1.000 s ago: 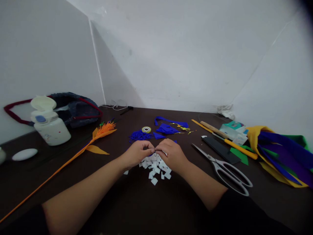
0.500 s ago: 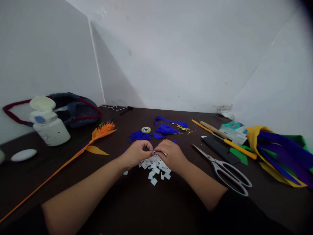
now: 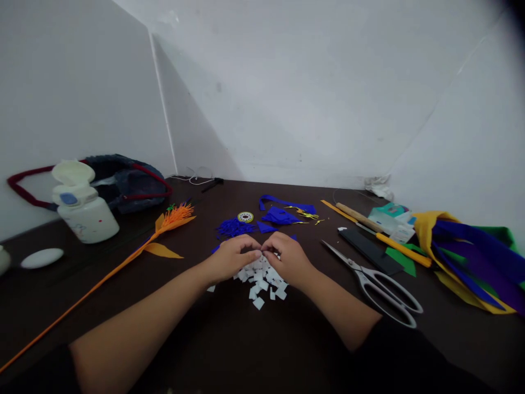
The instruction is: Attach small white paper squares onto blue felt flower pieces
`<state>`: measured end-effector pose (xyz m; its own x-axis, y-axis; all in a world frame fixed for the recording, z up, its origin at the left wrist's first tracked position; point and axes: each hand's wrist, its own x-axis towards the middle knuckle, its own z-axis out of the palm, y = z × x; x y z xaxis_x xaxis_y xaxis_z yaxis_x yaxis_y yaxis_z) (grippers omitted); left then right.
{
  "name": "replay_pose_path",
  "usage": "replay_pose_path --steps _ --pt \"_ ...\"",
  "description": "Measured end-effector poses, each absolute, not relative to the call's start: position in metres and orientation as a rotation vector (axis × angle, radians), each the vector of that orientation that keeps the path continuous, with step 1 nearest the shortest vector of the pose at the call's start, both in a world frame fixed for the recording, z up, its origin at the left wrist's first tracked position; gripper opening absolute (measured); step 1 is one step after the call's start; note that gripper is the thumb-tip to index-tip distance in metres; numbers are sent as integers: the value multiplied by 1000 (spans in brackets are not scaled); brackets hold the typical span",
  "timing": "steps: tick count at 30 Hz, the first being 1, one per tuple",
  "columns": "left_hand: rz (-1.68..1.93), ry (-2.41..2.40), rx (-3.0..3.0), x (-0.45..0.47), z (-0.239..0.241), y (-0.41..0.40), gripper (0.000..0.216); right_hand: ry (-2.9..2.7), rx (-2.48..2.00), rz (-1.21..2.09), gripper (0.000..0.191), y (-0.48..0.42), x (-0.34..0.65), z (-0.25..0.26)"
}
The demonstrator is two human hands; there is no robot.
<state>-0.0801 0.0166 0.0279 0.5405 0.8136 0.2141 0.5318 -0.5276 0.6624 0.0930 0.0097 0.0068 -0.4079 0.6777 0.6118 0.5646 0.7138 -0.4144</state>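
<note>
Both my hands meet fingertip to fingertip above a pile of small white paper squares (image 3: 259, 285). My left hand (image 3: 235, 258) is pinched, thumb against fingers, at the pile's upper left. From the right, my right hand (image 3: 289, 260) pinches at the same spot. Whatever sits between the fingertips is hidden or too small to make out. Just beyond the hands lie a heap of thin blue strips (image 3: 235, 227), a round spool-like disc (image 3: 245, 217) with a yellow rim, and folded blue pieces (image 3: 280, 215) with yellow bits beside them.
Silver-grey scissors (image 3: 379, 284) lie right of my right forearm, near a black flat strip (image 3: 369, 250) and a yellow-handled tool (image 3: 404, 250). Coloured sheets (image 3: 463, 262) are bundled at far right. An orange paper flower (image 3: 141, 246), a white bottle (image 3: 88, 219) and a dark bag (image 3: 141, 191) occupy the left.
My fingertips have shifted slightly upward and closer together. A sliver of white that showed between them earlier is no longer visible. The objects on the table stay put.
</note>
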Motion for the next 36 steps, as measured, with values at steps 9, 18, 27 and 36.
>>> replay_pose_path --steps 9,18,27,36 --pt "678 1157 1992 -79 22 19 19 -2266 -886 -34 10 8 94 8" --pt "625 1003 1843 -78 16 19 24 -2286 -859 -140 12 9 94 6" --pt "715 1328 2418 -78 17 18 11 -2189 -907 146 7 12 93 4" --pt "796 1365 2714 -77 17 13 12 -2101 -1076 354 6 9 88 6"
